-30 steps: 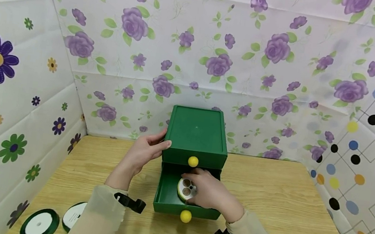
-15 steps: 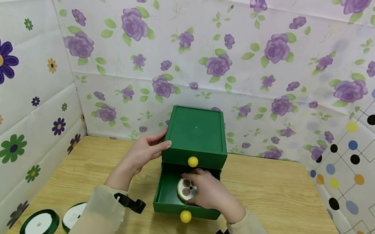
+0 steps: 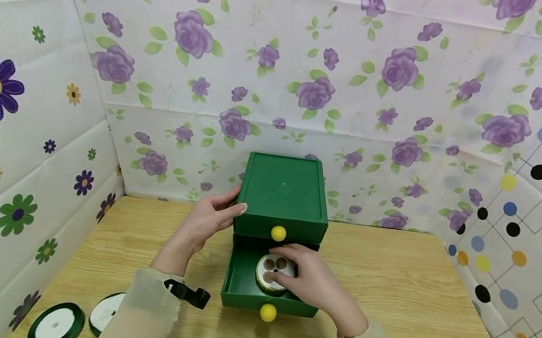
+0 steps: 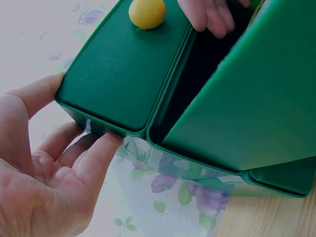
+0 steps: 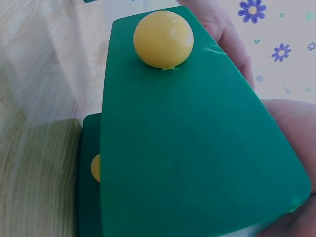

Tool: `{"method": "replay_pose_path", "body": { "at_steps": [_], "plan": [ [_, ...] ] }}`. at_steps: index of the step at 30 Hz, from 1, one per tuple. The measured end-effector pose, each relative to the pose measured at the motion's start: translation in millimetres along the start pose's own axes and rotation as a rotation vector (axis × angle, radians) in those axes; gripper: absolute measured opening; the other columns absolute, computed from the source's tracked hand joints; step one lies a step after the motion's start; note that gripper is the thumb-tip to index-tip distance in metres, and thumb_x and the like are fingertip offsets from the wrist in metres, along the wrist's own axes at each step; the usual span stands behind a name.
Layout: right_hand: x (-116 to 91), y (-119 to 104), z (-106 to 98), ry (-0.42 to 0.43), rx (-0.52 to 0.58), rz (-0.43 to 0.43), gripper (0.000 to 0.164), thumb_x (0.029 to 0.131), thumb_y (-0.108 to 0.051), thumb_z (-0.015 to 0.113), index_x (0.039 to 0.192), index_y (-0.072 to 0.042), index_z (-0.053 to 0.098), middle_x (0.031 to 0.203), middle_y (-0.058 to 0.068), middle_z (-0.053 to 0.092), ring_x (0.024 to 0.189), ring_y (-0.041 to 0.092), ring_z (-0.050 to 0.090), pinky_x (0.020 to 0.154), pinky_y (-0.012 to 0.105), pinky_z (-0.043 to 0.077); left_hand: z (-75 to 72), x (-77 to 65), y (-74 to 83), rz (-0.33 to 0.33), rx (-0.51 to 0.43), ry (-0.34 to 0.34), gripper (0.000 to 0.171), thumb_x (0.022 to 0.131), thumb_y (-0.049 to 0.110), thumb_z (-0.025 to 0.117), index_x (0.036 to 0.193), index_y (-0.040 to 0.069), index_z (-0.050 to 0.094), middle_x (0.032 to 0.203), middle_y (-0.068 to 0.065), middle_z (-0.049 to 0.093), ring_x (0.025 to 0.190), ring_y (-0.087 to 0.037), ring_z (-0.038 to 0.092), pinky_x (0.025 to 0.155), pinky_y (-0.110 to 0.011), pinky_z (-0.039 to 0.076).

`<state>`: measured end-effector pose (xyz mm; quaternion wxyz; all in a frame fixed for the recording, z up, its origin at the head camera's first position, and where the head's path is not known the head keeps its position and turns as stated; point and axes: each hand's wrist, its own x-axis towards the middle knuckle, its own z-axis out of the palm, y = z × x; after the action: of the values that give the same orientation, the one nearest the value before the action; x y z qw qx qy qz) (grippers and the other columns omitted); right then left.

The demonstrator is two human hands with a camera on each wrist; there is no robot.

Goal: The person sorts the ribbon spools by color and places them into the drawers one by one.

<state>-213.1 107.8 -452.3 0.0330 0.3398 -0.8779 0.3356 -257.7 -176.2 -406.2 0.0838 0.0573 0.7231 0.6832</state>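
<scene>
Three spools [image 3: 270, 269] [image 3: 56, 326] [image 3: 105, 311], two hands [image 3: 212, 217] [image 3: 318, 281], one open drawer [image 3: 243, 301]

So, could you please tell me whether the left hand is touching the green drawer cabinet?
Touching. The left wrist view shows the left hand with fingertips against the edges of the green drawer cabinet.

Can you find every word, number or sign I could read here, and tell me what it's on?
No word, number or sign can be read in any view.
Half-hidden spool by the sleeve: printing on its white face, too small to read.
Spool at far left: no writing I can make out.
Round roll in the open drawer: brown circles, no readable text; fingers partly cover it.
</scene>
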Motion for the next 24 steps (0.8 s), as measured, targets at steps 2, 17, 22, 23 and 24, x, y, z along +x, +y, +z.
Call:
{"method": "replay_pose_path", "body": {
  "at_steps": [2, 17, 22, 23, 24],
  "plan": [
    [-1.0, 0.1, 0.0, 0.011, 0.022, 0.007, 0.042, 0.097, -0.020, 0.084, 0.136, -0.010, 0.074, 0.134, 0.003, 0.070, 0.122, 0.024, 0.067, 0.097, 0.045, 0.059, -0.1, -0.1, 0.0, 0.002, 0.001, 0.003, 0.071, 0.104, 0.032, 0.075, 0.166, 0.019, 0.041, 0.170, -0.009, 0.037, 0.153, -0.029, 0.042, 0.117, -0.050, 0.043],
    [-2.9, 1.1, 1.4, 0.028, 0.113, 0.050, 0.038, 0.100, -0.019, 0.080, 0.137, -0.012, 0.074, 0.136, 0.002, 0.069, 0.124, 0.026, 0.066, 0.097, 0.050, 0.058, 0.6, -0.8, 0.8, 0.006, 0.007, 0.000, 0.072, 0.104, 0.033, 0.075, 0.166, 0.019, 0.041, 0.171, -0.009, 0.036, 0.154, -0.029, 0.040, 0.118, -0.051, 0.043],
    [-6.2, 5.1, 1.8, 0.071, 0.205, 0.058, 0.034, 0.103, -0.024, 0.078, 0.135, -0.014, 0.076, 0.135, -0.002, 0.070, 0.122, 0.027, 0.067, 0.096, 0.052, 0.059, 0.7, -0.9, 1.3, 0.004, 0.013, 0.001, 0.072, 0.104, 0.033, 0.075, 0.166, 0.019, 0.041, 0.171, -0.008, 0.036, 0.153, -0.029, 0.041, 0.117, -0.050, 0.043],
    [-7.3, 5.9, 1.6, 0.083, 0.235, 0.058, 0.033, 0.103, -0.024, 0.078, 0.134, -0.013, 0.076, 0.134, -0.002, 0.070, 0.121, 0.028, 0.067, 0.096, 0.052, 0.059, 0.7, -0.8, 1.3, 0.003, 0.013, 0.002, 0.072, 0.104, 0.033, 0.075, 0.166, 0.019, 0.041, 0.171, -0.008, 0.035, 0.153, -0.029, 0.041, 0.117, -0.050, 0.044],
    [-8.4, 6.8, 1.4, 0.095, 0.265, 0.058, 0.032, 0.103, -0.025, 0.077, 0.133, -0.013, 0.077, 0.133, -0.003, 0.071, 0.118, 0.029, 0.069, 0.095, 0.050, 0.060, 0.7, -0.7, 1.3, 0.002, 0.014, 0.003, 0.071, 0.104, 0.033, 0.075, 0.166, 0.020, 0.041, 0.171, -0.008, 0.035, 0.153, -0.029, 0.041, 0.117, -0.049, 0.044]
  ]
}}
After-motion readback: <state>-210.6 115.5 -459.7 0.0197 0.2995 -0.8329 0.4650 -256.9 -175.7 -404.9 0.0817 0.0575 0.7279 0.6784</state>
